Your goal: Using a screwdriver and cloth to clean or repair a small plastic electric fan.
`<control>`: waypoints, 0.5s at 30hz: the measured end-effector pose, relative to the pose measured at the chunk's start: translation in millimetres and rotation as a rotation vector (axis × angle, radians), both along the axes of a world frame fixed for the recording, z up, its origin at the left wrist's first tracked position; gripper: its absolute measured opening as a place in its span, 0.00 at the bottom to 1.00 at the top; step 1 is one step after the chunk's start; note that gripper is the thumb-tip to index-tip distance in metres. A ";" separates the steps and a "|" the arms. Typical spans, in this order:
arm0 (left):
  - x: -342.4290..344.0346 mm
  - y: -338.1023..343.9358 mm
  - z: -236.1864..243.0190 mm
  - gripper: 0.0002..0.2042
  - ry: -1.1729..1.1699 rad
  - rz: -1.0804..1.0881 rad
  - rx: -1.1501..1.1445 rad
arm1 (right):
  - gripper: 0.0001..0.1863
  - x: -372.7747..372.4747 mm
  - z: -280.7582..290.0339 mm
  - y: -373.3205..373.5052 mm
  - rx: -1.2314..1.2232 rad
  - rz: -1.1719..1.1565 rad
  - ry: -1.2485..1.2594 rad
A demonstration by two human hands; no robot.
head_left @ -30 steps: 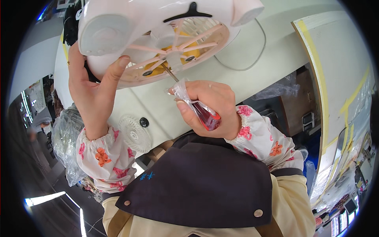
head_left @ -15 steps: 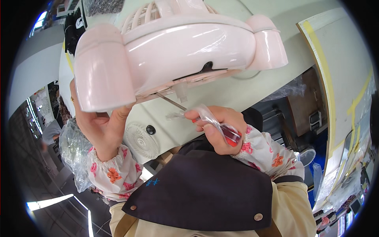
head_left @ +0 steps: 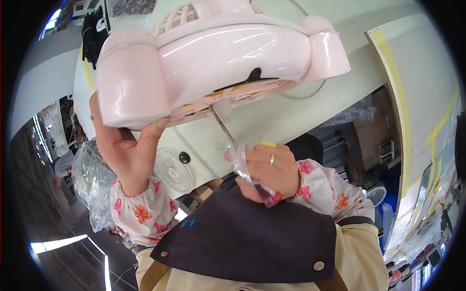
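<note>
A glossy pale pink plastic fan-like housing (head_left: 233,53), with a slatted grille and a rounded cylinder at each side, is tilted up over the table. My left hand (head_left: 128,150) grips its left cylinder from below, thumb near the lower edge and the other fingers partly hidden behind. In my right hand (head_left: 272,167) is a screwdriver (head_left: 222,124) with a red handle wrapped in clear plastic. The fingers are closed round the handle. The shaft's tip reaches the underside of the housing, beside a short translucent post (head_left: 223,110); the exact contact point is hidden.
A white round fan grille (head_left: 174,173) and a small black round part (head_left: 184,157) lie on the pale table (head_left: 301,111) near my left wrist. Clear plastic bags (head_left: 92,184) hang at the left. A yellow-taped board (head_left: 412,97) stands at the right.
My right hand has turned so its back shows, and moved slightly down. The screwdriver's shaft is steeper and its handle end lower. The housing's left side has risen slightly, showing more underside.
</note>
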State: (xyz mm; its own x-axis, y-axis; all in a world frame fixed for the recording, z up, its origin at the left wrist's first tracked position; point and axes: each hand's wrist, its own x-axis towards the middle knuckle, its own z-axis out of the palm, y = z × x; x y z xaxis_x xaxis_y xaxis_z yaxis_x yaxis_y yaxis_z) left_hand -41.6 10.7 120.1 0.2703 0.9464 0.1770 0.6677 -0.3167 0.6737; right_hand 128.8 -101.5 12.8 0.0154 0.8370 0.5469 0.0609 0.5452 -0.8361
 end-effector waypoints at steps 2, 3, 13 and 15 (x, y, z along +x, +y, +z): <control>1.4 0.8 0.0 0.30 -0.024 0.013 -0.008 | 0.05 -5.1 -5.0 3.4 -0.083 0.002 0.136; 1.9 1.4 0.2 0.30 -0.033 0.015 -0.014 | 0.05 -5.5 -6.6 3.5 -0.065 0.032 0.117; 4.3 3.1 -1.1 0.33 0.033 -0.070 0.062 | 0.06 7.4 -8.6 -13.2 -0.536 0.046 0.417; 0.1 8.2 -0.6 0.33 -0.053 -0.030 0.011 | 0.09 3.1 -12.1 -12.6 -0.637 0.077 0.432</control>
State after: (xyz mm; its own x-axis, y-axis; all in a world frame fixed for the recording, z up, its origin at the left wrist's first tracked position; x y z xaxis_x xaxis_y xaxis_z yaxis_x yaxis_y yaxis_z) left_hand -41.5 18.8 119.5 0.2885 0.9360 0.2017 0.6215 -0.3433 0.7041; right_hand 131.9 -114.1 0.7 0.0466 0.9956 -0.0814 -0.3604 -0.0592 -0.9309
